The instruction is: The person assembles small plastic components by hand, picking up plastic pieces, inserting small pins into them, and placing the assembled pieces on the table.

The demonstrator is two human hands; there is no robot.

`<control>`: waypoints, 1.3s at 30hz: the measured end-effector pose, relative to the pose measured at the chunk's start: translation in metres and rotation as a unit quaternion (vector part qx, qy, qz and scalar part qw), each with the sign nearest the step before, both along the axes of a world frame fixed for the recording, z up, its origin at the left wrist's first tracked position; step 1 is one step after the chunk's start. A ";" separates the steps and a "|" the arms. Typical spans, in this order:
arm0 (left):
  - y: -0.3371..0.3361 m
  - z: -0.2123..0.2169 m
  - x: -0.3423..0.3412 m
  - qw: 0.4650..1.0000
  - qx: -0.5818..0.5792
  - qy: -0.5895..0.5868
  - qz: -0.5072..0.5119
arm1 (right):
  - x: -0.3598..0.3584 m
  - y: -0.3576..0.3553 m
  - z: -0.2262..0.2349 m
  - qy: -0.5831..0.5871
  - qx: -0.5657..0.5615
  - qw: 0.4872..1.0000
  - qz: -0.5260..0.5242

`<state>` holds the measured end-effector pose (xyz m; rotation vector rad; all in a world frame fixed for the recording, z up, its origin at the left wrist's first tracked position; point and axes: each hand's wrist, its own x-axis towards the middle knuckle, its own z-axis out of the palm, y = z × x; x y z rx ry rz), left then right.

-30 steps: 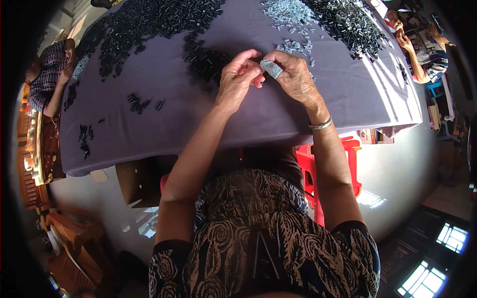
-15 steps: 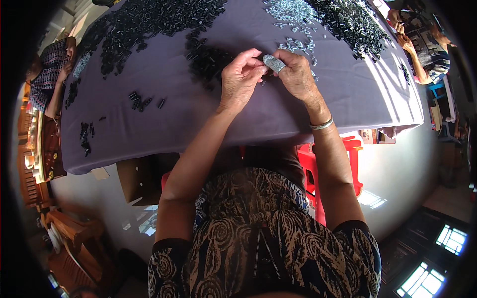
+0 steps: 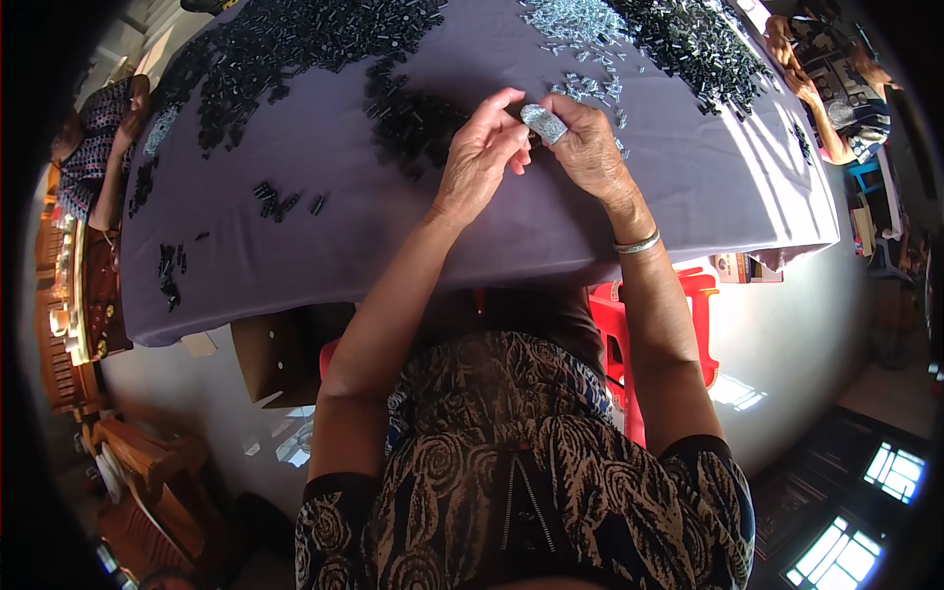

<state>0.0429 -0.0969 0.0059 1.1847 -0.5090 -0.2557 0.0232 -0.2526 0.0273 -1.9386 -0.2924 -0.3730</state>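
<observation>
My left hand (image 3: 482,157) and my right hand (image 3: 588,147) meet above the cloth, fingertips close together. The left fingers are bent, with thumb and fingers brought in around something too small or hidden to name. A pale, speckled wrap (image 3: 544,123) covers the right thumb, which presses toward the curled right fingers; what lies between them is hidden. Beyond the left hand spreads a heap of small black cylindrical pieces (image 3: 403,113). Small clear, pale pieces (image 3: 587,88) lie scattered past the right hand.
A purple-grey cloth (image 3: 344,236) covers the table. More black pieces (image 3: 703,59) are heaped at the far right, and a few (image 3: 275,202) lie at left. Other people sit at the left (image 3: 103,147) and right (image 3: 836,88). A red plastic stool (image 3: 698,315) stands below the table's edge.
My left hand has shifted slightly right and its fingers have turned inward against the right hand. The right hand stays nearly in place, its wrapped thumb slightly turned.
</observation>
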 end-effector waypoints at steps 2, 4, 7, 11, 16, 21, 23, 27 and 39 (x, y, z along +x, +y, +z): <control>-0.001 -0.001 0.000 1.000 0.007 -0.012 0.022 | 0.002 -0.005 -0.001 0.006 -0.022 0.999 -0.026; 0.000 0.003 -0.003 0.997 0.054 -0.006 0.046 | 0.000 -0.009 0.004 -0.025 -0.093 0.991 -0.093; -0.003 -0.002 -0.002 0.982 0.130 -0.067 0.118 | 0.000 -0.020 0.003 0.005 -0.135 0.985 -0.106; -0.008 -0.007 -0.002 0.958 0.161 -0.139 0.193 | 0.002 -0.020 0.001 -0.012 -0.120 0.982 -0.143; -0.007 -0.001 -0.005 0.965 0.149 -0.048 0.209 | 0.005 -0.034 0.004 0.022 0.044 0.991 -0.125; -0.005 0.000 -0.006 0.968 0.149 -0.052 0.198 | 0.001 -0.047 0.005 0.008 -0.080 0.981 -0.177; -0.004 -0.006 -0.004 0.966 0.139 -0.072 0.205 | 0.000 -0.047 0.004 -0.003 -0.147 0.972 -0.186; -0.006 -0.014 0.001 0.959 0.137 -0.119 0.216 | 0.002 -0.043 -0.008 -0.020 -0.263 0.951 -0.161; -0.009 -0.009 -0.001 0.962 0.113 -0.122 0.217 | 0.006 -0.027 -0.008 0.025 -0.275 0.947 -0.162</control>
